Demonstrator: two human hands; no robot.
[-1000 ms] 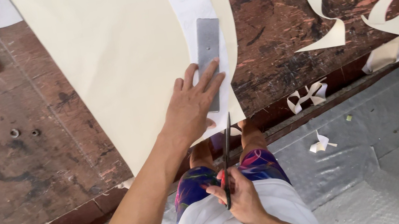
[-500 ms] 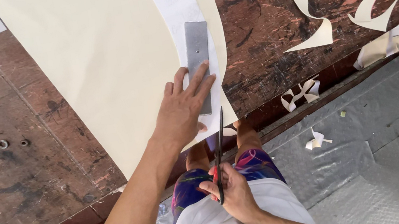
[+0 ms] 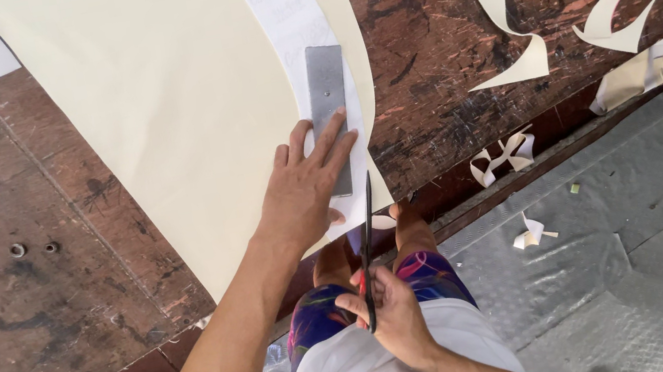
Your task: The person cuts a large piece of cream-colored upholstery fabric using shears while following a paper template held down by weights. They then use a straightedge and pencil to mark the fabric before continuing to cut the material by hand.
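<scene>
Scissors [image 3: 368, 247] sit gripped in my right hand [image 3: 393, 315], blades entering the cream sheet [image 3: 186, 121] at the table edge [image 3: 474, 180]. My left hand [image 3: 305, 190] lies flat, pinning the metal weight [image 3: 330, 110] and pattern. I judge cutting underway; next, follow the pattern's curve steadily.

Bare tabletop [image 3: 36, 298] left of sheet [image 3: 174, 105]

A single head-worn camera looks steeply down from above the person, close over the near edge of the counter [image 3: 59, 330]. It faces away from the body: counter far and left, floor [image 3: 630, 253] near and right, own legs below.
</scene>
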